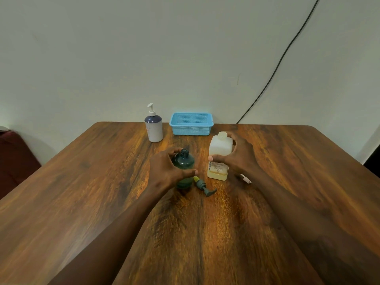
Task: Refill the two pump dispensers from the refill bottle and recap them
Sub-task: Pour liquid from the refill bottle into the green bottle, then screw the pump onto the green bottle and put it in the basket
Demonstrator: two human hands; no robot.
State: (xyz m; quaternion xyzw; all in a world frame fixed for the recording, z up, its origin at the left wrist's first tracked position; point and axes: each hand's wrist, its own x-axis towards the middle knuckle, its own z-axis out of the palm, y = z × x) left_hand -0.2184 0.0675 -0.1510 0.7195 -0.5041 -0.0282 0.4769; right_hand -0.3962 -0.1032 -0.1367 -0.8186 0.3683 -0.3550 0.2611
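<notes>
A dark green dispenser bottle (184,161) stands upright at the table's middle with its neck uncapped. My left hand (166,169) is wrapped around its body. Its green pump head (203,187) lies on the table just to the right of the bottle's base. The translucent refill bottle (219,155), with a little yellowish liquid at the bottom, stands to the right, and my right hand (238,157) grips its side. Whether its cap is on, I cannot tell. A white dispenser (154,128) with its pump on stands at the back.
A light blue perforated basket (191,124) sits at the table's far edge by the wall. A small white object (246,179) lies on the wooden table (102,182) behind my right wrist. A black cable (277,64) runs down the wall.
</notes>
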